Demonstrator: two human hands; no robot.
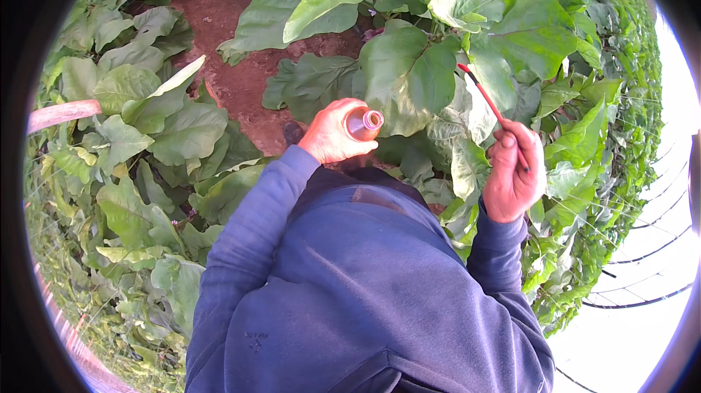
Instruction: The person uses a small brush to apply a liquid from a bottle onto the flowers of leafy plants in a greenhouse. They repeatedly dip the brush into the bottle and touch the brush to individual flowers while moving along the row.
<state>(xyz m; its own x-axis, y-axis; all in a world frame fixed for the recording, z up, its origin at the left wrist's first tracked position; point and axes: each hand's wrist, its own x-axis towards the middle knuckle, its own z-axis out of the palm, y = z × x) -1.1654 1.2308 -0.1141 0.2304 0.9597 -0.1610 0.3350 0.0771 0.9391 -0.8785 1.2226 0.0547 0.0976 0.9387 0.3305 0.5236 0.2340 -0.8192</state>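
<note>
My left hand [337,133] is wrapped around a small bottle [360,126], whose mouth is uncapped and points up and to the right. Reddish liquid seems to be inside, though the fingers cover much of the bottle. My right hand [513,171] pinches a slim paintbrush [486,96] with a dark handle. Its bright red tip points up and left, close to the leaves of an eggplant plant [408,73]. Brush and bottle are well apart. Whether the tip touches a leaf I cannot tell.
Broad-leaved plants [159,125] crowd the left side, and a tall leafy row [619,136] lines the right. Reddish bare soil [235,64] runs between them. Thin strings [580,212] cross the right-hand foliage. A pale curved bar [64,115] juts in at the far left.
</note>
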